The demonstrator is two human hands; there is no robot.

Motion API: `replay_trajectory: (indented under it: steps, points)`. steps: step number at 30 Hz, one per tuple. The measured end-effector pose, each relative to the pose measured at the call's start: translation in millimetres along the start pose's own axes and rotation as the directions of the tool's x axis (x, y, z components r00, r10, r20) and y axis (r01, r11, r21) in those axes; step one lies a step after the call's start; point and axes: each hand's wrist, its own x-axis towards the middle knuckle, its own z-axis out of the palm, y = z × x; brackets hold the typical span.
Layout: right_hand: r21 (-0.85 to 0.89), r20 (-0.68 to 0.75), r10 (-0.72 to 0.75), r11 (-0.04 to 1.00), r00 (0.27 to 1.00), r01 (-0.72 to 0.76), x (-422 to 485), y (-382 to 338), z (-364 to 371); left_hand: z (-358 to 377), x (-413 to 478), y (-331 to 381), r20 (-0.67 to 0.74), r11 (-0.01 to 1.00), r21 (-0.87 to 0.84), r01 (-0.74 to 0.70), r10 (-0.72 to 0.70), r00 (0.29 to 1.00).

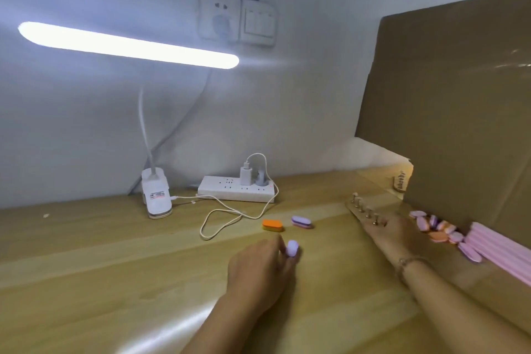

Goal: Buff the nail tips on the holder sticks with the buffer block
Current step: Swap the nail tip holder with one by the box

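Near the bench's [115, 253] right edge, right hand [393, 228] lay over holder sticks [369, 212], grip unclear; left hand [258, 273] pinched the buffer block [293, 248], ready for buffing.

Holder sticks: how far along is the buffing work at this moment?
Done: nothing shows as buffed; the sticks' tops are too small to judge. In hand: the left hand grips a lilac buffer block, and the right hand reaches to the row of holder sticks; whether it holds one is unclear. Left: block and sticks are apart, so buffing has probably not yet begun.
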Motion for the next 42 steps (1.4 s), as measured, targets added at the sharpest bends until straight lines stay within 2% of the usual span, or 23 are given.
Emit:
replay_trajectory:
  steps: [6,11,15,18,20,22,25,27,30,34,38,42]
  points:
    - [-0.129,-0.028,-0.056,0.990,0.998,0.052,41,-15,7,30,39,28,0.145,0.998,-0.053,-0.037,0.045,0.988]
    - [-0.103,0.000,0.031,0.994,1.000,-0.031,91,-10,16,48,57,32,0.070,0.994,-0.064,-0.085,0.090,0.994]
    - [-0.004,-0.080,0.128,0.992,0.989,-0.129,124,-12,26,54,65,29,0.079,0.990,-0.130,-0.051,0.061,0.995]
    - [-0.046,-0.113,0.176,0.982,0.978,-0.182,140,-14,34,54,67,30,0.069,0.986,-0.164,-0.010,0.021,0.997]
    - [-0.004,-0.142,0.184,0.982,0.972,-0.187,145,-15,40,53,66,30,0.056,0.975,-0.221,0.010,0.002,0.998]
    - [0.016,-0.129,0.147,0.989,0.981,-0.147,147,-15,42,52,67,29,0.064,0.958,-0.285,0.035,-0.017,0.998]
    - [0.011,0.011,0.068,0.998,0.998,-0.068,143,-13,38,51,68,27,0.063,0.947,-0.317,0.045,-0.026,0.998]
    - [0.042,0.041,0.045,0.998,0.998,-0.046,133,-14,36,53,68,26,0.070,0.951,-0.309,0.033,-0.012,0.998]
    - [0.265,-0.030,-0.075,0.961,0.997,0.081,90,-22,37,53,68,25,0.044,0.954,-0.300,0.009,0.005,0.999]
    - [0.407,0.083,-0.262,0.890,0.962,0.207,3,-40,43,47,64,25,-0.017,0.928,-0.371,0.014,-0.022,1.000]
    - [0.492,0.184,-0.323,0.848,0.928,0.198,-65,-60,39,39,53,27,-0.048,0.930,-0.369,0.009,-0.029,0.998]
    - [0.492,0.189,-0.410,0.826,0.892,0.275,-102,-80,24,22,34,18,-0.084,0.919,-0.394,0.028,-0.067,0.994]
